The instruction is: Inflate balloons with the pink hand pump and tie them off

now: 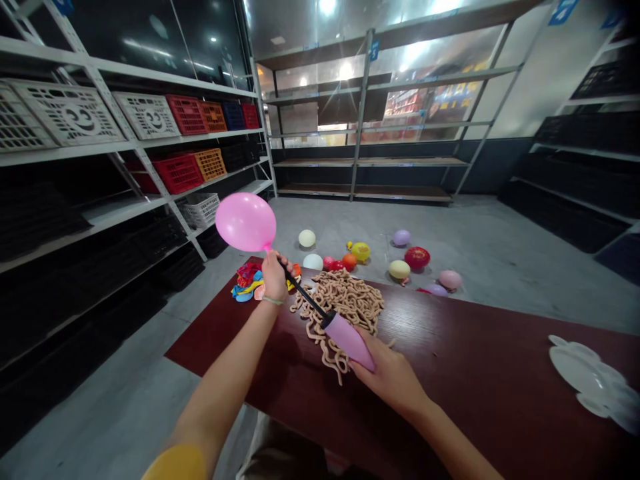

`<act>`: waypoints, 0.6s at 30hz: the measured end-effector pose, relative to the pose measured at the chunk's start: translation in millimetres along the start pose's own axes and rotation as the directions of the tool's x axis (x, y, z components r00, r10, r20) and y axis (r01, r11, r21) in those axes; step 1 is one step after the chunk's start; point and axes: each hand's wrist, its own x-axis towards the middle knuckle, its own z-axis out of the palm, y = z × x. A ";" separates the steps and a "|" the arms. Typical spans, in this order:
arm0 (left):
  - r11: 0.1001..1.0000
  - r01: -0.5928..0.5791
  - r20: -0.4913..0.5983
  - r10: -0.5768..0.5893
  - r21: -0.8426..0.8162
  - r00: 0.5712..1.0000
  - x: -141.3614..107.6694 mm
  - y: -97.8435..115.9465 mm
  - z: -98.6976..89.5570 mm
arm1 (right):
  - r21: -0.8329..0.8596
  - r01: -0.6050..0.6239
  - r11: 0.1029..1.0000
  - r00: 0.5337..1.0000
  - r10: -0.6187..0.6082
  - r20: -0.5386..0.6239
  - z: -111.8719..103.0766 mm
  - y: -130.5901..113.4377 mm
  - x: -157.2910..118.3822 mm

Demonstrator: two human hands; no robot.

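Note:
A partly filled pink balloon (246,222) sits on the tip of a hand pump. My left hand (276,275) is closed around the balloon's neck and the pump's tip. The balloon pump (350,340) has a black rod and a pink barrel, with the rod drawn out. Lower right, my right hand (387,373) grips that barrel. Beneath the pump lies a heap of beige, worm-like strands (345,297) on the dark red table (450,373). Uninflated balloons (245,283) in several colours lie beside my left hand.
Several inflated balloons, including a red balloon (417,257) and a yellow balloon (361,251), lie on the floor beyond the table. White plates (585,370) rest at the table's right. Shelves with crates (187,115) stand left; a metal rack (355,160) stands behind.

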 end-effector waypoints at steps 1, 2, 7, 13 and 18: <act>1.000 -0.008 -0.007 0.008 -0.001 1.000 4.6 3.1 -0.1 | -0.010 0.008 1.000 1.000 -0.008 -0.003 0.2 1.4 -0.5; 1.000 -0.015 -0.015 0.015 -0.005 1.000 6.9 4.1 0.5 | -0.025 0.010 1.000 1.000 -0.010 -0.010 0.5 2.8 -0.9; 1.000 0.018 -0.038 -0.018 -0.018 0.999 -16.3 -24.2 11.3 | -0.150 -0.059 0.987 0.997 0.050 -0.061 1.6 9.9 -3.0; 0.988 0.155 0.054 -0.155 0.007 0.986 -80.0 -79.4 23.2 | -0.202 -0.139 0.969 0.989 0.125 -0.080 -3.0 13.6 -3.1; 0.979 0.202 0.056 -0.201 -0.011 0.978 -78.9 -66.9 15.5 | -0.162 -0.031 0.986 0.999 0.025 -0.034 -9.1 15.3 -0.8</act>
